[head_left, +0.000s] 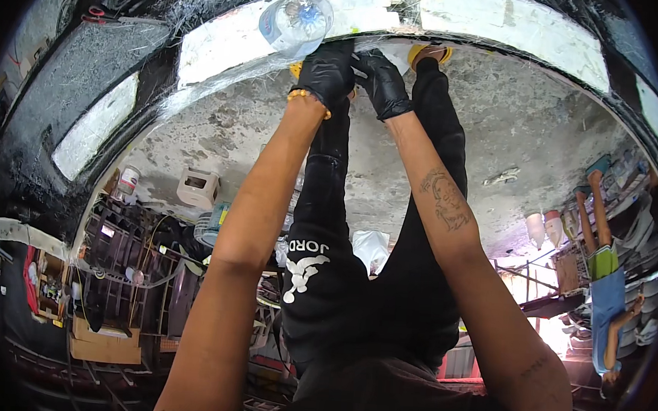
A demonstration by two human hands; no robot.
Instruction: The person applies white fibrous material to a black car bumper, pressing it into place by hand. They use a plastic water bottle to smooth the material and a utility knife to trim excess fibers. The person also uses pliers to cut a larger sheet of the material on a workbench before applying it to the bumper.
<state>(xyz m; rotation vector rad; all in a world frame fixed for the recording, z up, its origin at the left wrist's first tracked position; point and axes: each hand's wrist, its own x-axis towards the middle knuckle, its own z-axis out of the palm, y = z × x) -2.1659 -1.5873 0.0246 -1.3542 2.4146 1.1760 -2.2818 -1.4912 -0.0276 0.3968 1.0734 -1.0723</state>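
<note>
Both my hands wear black gloves and meet at the lower edge of a big curved black panel (pixel 71 114) with white patches. My left hand (pixel 326 71), with a yellow bead bracelet (pixel 309 97) at the wrist, is curled against that edge, just below a clear plastic bottle (pixel 295 19) lying on the panel. My right hand (pixel 383 82) lies beside it, its fingers reaching toward the left glove. Whether either hand grips anything is hidden. My legs in black trousers (pixel 325 265) run up to yellow shoes (pixel 429 53) on the concrete floor (pixel 515 126).
A white bucket-like box (pixel 198 188) and a small white can (pixel 127 180) stand on the floor at the left, near dark racks (pixel 122 268) of parts. At the right another person (pixel 607 275) in a blue and green top stands by cluttered shelves (pixel 645 217).
</note>
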